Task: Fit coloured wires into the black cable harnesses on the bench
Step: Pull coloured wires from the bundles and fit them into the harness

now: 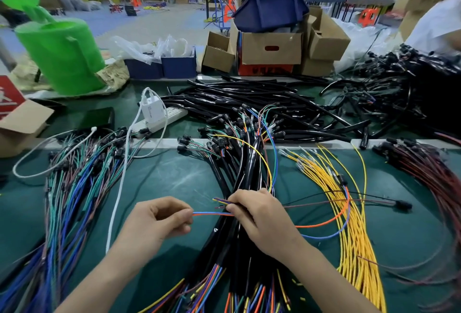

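A thick bundle of black cable harnesses [224,250] lies down the middle of the green bench [174,183], coloured wires sticking out of its near end. My left hand [159,220] pinches the ends of an orange and a blue wire [212,213]. Those two wires run right to my right hand [259,215], which grips a black harness end together with several wire ends, yellow, purple and red among them [220,200]. Past my right hand the orange wire [331,220] and blue wire [324,236] loop over a sheaf of yellow wires [354,225].
Blue, green and purple wires [74,188] lie at the left, red-brown wires [434,178] at the right. A white power strip with charger [157,115] and white cable sit behind, with more black harnesses [262,103]. Cardboard boxes [272,48] and a green bucket [62,56] stand farther back.
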### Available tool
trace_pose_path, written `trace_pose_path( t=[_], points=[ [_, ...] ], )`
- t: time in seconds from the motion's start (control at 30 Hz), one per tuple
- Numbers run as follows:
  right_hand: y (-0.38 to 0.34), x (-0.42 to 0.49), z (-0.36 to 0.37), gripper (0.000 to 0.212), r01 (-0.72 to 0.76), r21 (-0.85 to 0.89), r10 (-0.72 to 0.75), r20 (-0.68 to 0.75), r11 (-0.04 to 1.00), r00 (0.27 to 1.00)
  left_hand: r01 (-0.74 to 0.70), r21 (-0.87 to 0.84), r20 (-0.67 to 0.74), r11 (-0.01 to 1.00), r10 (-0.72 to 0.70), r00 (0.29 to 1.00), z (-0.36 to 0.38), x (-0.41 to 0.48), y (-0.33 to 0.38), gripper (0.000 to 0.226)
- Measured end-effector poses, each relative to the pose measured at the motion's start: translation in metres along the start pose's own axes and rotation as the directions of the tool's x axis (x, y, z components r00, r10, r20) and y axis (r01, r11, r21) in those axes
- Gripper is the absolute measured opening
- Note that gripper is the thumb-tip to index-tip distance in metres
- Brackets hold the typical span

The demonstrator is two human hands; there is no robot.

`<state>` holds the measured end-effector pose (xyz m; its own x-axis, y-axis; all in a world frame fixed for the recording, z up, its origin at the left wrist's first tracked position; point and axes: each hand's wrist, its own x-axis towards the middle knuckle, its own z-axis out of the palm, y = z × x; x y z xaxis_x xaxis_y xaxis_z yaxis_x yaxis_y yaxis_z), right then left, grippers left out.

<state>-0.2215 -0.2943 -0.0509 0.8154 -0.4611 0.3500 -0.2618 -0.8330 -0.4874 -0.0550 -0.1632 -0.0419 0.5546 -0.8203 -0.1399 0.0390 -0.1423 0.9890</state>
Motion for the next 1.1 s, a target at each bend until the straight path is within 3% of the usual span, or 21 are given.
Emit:
trace_pose_path(
  t=[0.13, 0.27, 0.37, 0.53, 0.67, 0.8, 1.1],
  points=[
    [-0.01, -0.001, 0.002, 0.025, 0.011, -0.032, -0.012, -0.039, 0.999, 0.999, -0.051, 0.02, 0.039, 0.998, 0.05, 0.998, 0.02, -0.003, 0.003, 0.018],
    [-0.016, -0.005, 0.004, 0.028, 0.01, -0.079, -0.02, -0.127, 0.997, 0.992, -0.023, -0.169, 0.063, 0.985, 0.034, 0.997, 0.038, -0.004, 0.003, 0.018],
    [-0.015, -0.006, 0.003, 0.021, -0.023, -0.011, 0.021, -0.143, 1.0, 0.99, 0.0, -0.279, 0.073, 0.96, 0.021, 0.997, 0.039, -0.004, 0.002, 0.014],
    [-0.011, -0.005, 0.005, 0.022, -0.044, 0.089, 0.057, -0.149, 0.995, 0.987, 0.084, -0.423, 0.105, 0.902, -0.043, 0.994, 0.028, -0.003, 0.001, 0.029],
    [-0.01, -0.004, 0.006, 0.022, -0.049, 0.098, 0.065, -0.163, 0.994, 0.984, 0.219, -0.527, 0.152, 0.821, -0.163, 0.975, 0.022, -0.002, -0.002, 0.024],
    [-0.01, -0.004, 0.005, 0.023, -0.048, 0.115, 0.067, -0.163, 0.992, 0.984, 0.366, -0.565, 0.266, 0.74, -0.257, 0.929, 0.021, -0.003, -0.003, 0.022],
    [-0.014, -0.004, 0.005, 0.023, -0.003, 0.099, 0.016, -0.124, 0.995, 0.992, 0.404, -0.551, 0.334, 0.73, -0.25, 0.909, 0.026, -0.002, -0.003, 0.022]
  ],
)
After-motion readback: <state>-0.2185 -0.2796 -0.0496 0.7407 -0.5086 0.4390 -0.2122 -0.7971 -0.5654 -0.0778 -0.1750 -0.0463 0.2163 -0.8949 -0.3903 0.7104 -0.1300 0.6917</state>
